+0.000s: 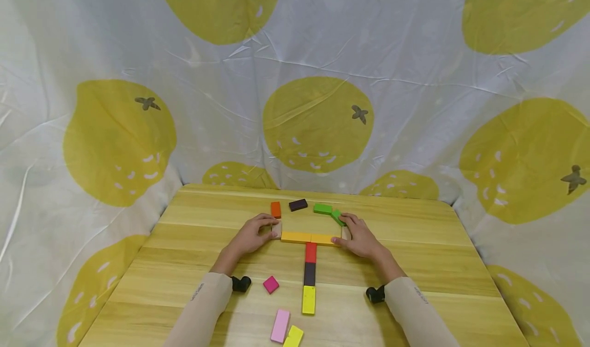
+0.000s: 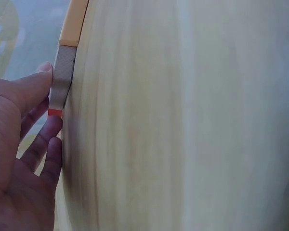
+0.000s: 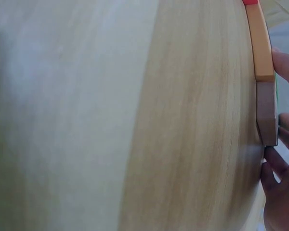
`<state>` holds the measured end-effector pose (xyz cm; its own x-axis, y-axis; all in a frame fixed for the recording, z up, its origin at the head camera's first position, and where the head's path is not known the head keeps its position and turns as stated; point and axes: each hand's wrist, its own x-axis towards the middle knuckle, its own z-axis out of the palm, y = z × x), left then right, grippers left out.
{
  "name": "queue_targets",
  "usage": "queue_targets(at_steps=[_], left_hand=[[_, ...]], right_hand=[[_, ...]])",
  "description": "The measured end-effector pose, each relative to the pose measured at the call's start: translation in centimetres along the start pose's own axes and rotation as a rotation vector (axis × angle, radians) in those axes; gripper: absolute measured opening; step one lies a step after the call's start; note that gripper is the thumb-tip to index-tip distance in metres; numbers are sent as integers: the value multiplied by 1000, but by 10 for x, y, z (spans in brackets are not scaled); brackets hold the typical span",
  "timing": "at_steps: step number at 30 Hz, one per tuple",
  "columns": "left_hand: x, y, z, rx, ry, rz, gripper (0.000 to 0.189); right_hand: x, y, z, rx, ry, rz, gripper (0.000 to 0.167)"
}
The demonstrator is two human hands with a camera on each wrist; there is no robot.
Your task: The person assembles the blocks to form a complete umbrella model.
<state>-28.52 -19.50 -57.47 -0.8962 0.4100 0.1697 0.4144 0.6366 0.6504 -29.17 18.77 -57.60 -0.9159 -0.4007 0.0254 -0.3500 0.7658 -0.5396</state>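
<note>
My left hand (image 1: 252, 234) grips a plain wooden block (image 1: 276, 230) between thumb and fingers, at the left end of a row of two orange blocks (image 1: 296, 237). In the left wrist view, that wooden block (image 2: 63, 72) abuts an orange one. At the row's right end my right hand (image 1: 362, 238) holds another plain wooden block (image 1: 344, 233), largely covered by the hand. The right thumb lies over the neighbouring orange block (image 3: 260, 43); the index finger is at a tilted green block (image 1: 338, 218). A red block (image 1: 311, 252), a dark block (image 1: 310, 274) and a yellow block (image 1: 309, 300) run down from the row's middle.
Behind the row lie an orange-red block (image 1: 275, 209), a dark block (image 1: 298, 205) and a green block (image 1: 322, 209). Nearer are a magenta block (image 1: 271, 285), a pink block (image 1: 280, 326) and another yellow block (image 1: 293, 337). A lemon-print curtain (image 1: 318, 55) hangs behind the wooden table (image 1: 184, 234).
</note>
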Motion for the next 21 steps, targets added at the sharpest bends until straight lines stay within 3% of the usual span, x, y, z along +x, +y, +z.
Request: queue_targets(at_steps=[9, 15, 21], left_hand=[[0, 0, -2, -25, -3, 3, 36], [3, 1, -11, -134, 63, -71, 32], [12, -1, -22, -50, 117, -141, 38]], right_hand=[[0, -2, -1, 22, -1, 8, 86], [0, 0, 2, 19, 0, 3, 84], [-2, -2, 0, 31, 17, -12, 83]])
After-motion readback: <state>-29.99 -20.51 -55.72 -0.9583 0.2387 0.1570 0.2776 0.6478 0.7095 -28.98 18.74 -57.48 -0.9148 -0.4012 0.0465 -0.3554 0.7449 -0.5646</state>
